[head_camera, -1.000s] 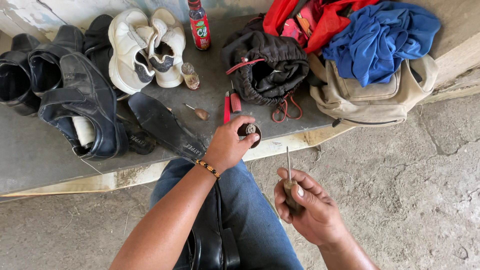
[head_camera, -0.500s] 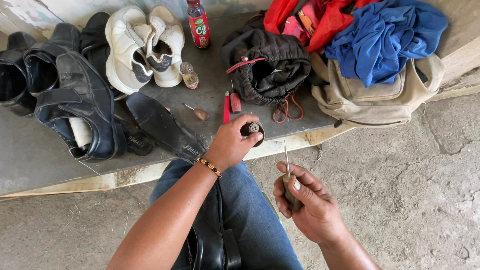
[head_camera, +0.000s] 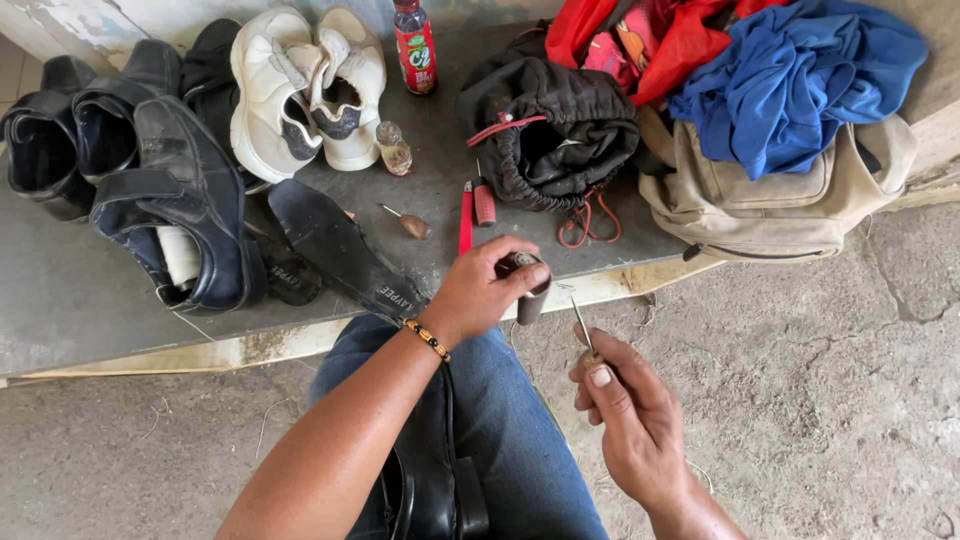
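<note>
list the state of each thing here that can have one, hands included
left hand: closed around a small dark spool
dark spool: held at the bench edge
right hand: gripping an awl
awl: needle pointing up
drink bottle: upright, capped
small glass bottle: upright
black drawstring bag: mouth open
white sneakers: unlaced, side by side
tan backpack: lying flat, zipped

A small dark spool (head_camera: 530, 285) sits tilted at the bench edge; a thin metal awl (head_camera: 582, 328) stands upright.

Shoes (head_camera: 200, 140) left on the slab (head_camera: 70, 300), backpack (head_camera: 780, 200) right, drawstring bag (head_camera: 550, 130) and bottle (head_camera: 414, 45) between.
</note>
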